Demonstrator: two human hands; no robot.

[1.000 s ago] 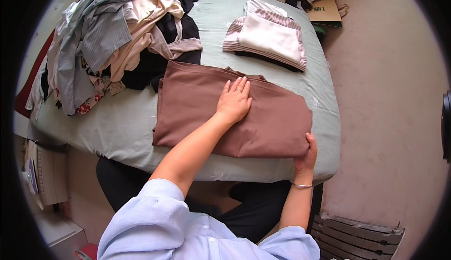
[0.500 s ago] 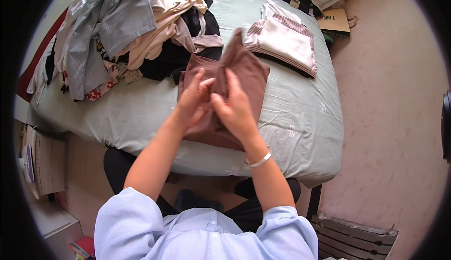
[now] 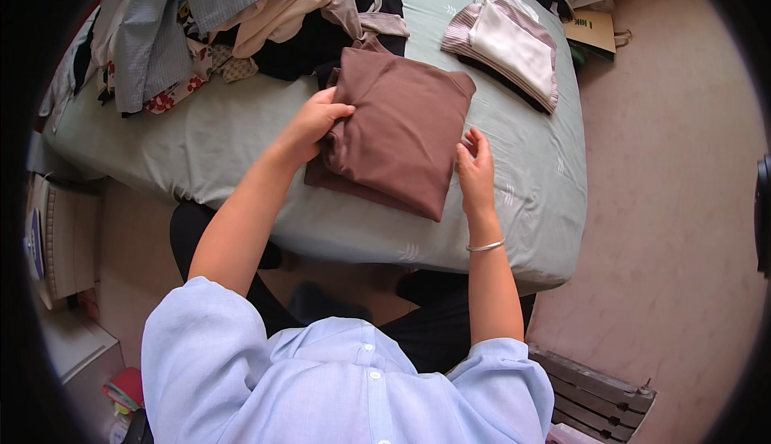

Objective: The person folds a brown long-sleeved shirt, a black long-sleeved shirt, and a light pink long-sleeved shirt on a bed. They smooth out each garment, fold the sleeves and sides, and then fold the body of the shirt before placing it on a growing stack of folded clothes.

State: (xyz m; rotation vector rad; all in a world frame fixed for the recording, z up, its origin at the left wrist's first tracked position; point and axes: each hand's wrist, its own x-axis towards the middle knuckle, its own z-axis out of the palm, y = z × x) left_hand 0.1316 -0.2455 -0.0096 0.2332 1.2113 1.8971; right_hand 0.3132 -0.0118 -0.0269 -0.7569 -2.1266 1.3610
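A folded brown garment (image 3: 405,127) lies on the bed in front of me, its layers stacked into a rough square. My left hand (image 3: 317,119) grips its left edge, thumb on top and the fingers hidden under the cloth. Just off its right edge is my right hand (image 3: 477,167), fingers apart and slightly curled, holding nothing. A silver bangle (image 3: 485,246) circles my right wrist.
A heap of loose clothes (image 3: 217,34) covers the bed's far left. At the far right sits a stack of folded clothes (image 3: 514,50). The pale green bed sheet (image 3: 345,239) ends near my knees. A slatted dark chair (image 3: 594,396) stands at lower right.
The brown garment's raised upper part has been folded down flat. My hands have separated, the left to the garment's left edge and the right out past its right edge.
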